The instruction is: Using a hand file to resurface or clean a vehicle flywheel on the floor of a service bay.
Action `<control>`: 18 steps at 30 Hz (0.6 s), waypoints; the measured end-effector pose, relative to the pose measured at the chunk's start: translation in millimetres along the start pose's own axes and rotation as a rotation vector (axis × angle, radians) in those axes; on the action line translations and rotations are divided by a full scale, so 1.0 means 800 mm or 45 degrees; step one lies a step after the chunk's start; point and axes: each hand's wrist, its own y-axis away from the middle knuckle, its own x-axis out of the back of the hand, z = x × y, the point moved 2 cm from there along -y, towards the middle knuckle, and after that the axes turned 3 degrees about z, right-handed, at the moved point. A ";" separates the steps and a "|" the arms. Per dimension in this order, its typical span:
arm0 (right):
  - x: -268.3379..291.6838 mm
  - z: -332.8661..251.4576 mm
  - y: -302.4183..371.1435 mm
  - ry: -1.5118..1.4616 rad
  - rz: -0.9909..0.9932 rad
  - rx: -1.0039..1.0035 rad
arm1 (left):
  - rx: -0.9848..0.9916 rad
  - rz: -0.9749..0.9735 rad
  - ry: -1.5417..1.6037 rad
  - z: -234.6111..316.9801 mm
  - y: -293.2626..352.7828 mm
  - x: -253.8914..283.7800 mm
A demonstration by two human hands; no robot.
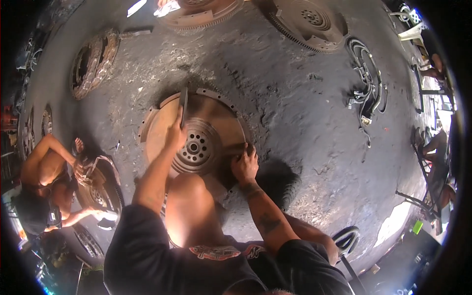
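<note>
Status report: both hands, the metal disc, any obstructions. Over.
Left hand holding long flat tool over brown metal disc; right hand at its right edge. Drilled hub faces camera. Bent knee hides part of near edge.

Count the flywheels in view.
4 clearly seen: central flywheel, top-centre flywheel, upper-right flywheel, co-worker's flywheel at left. Others may be hidden around the dim left edge.

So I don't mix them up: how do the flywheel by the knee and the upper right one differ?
The near flywheel has the right hand at its edge; no hand touches the far flywheel. The far flywheel shows edge teeth plainly; the near flywheel doesn't. Both are round with holed hubs.
</note>
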 end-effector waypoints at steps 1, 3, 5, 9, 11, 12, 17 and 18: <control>0.002 -0.007 0.002 -0.009 -0.006 0.014 | -0.343 0.183 -0.012 -0.036 0.021 -0.012; 0.002 -0.005 0.007 -0.008 -0.009 -0.001 | -0.582 0.278 -0.111 -0.041 0.041 -0.015; -0.001 0.002 0.006 -0.039 0.112 0.124 | -0.314 0.106 -0.098 -0.021 0.025 -0.004; -0.007 -0.010 0.011 -0.067 0.027 0.086 | -0.020 0.038 -0.033 0.029 -0.037 0.013; -0.007 -0.009 0.007 -0.077 0.096 0.108 | -0.121 0.055 0.023 0.004 -0.009 -0.002; -0.003 -0.001 -0.003 -0.071 0.117 0.088 | -0.241 0.047 0.029 -0.009 0.020 -0.019; 0.007 -0.001 0.006 -0.038 0.114 0.111 | -0.148 -0.031 -0.031 0.013 0.024 -0.006; 0.004 -0.008 0.001 -0.055 0.108 0.128 | -0.137 -0.011 -0.043 0.026 -0.004 0.002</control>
